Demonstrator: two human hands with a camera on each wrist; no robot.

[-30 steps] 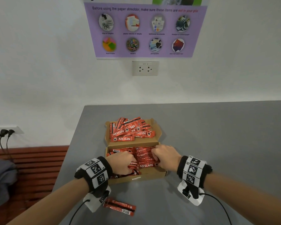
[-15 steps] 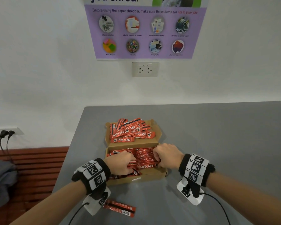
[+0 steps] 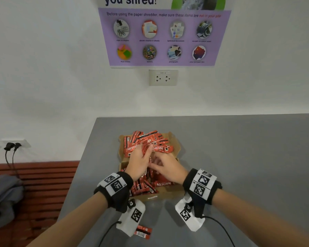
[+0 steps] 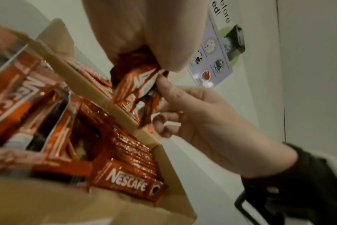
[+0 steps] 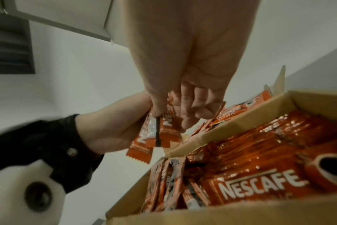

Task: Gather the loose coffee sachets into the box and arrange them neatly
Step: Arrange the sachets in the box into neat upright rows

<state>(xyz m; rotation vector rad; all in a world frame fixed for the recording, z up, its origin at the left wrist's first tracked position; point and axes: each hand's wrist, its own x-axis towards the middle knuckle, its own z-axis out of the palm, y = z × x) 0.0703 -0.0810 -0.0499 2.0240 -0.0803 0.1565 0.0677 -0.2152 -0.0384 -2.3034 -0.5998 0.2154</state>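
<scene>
An open cardboard box sits on the grey table. Its near half holds rows of red Nescafe sachets, and its far flap carries a loose pile of sachets. Above the box's middle, my left hand grips a bundle of sachets. My right hand meets it and pinches the same bundle between thumb and curled fingers. One sachet lies on the table near me, partly behind the left wrist camera.
The table's left edge drops to a wooden bench with a grey bag. A wall socket and a purple poster are on the wall behind. Cables trail from both wrists.
Both hands came up out of the near half of the box and moved toward its middle. The left hand now holds a lifted bundle of sachets, and the right hand has joined it.
</scene>
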